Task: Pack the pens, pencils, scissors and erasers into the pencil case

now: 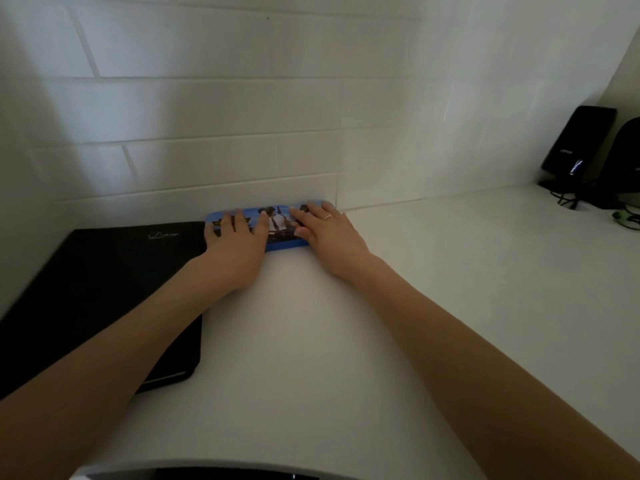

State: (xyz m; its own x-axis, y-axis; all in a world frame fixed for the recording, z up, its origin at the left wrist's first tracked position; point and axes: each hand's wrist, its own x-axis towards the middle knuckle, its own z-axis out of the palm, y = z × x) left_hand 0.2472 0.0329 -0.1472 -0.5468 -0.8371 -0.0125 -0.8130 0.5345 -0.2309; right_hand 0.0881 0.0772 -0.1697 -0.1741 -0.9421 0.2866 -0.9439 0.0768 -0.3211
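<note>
A blue pencil case [277, 230] with a printed picture on its lid lies shut on the white desk, close to the tiled wall. My left hand [235, 244] rests flat on its left end, fingers spread. My right hand [329, 233], a ring on one finger, lies flat on its right end. Both palms press down on the lid without gripping it. No pens, pencils, scissors or erasers are in sight.
A black notebook [104, 292] lies on the desk to the left, under my left forearm. Black speakers [581, 150] with cables stand at the far right. The white tiled wall [242, 116] rises just behind the case.
</note>
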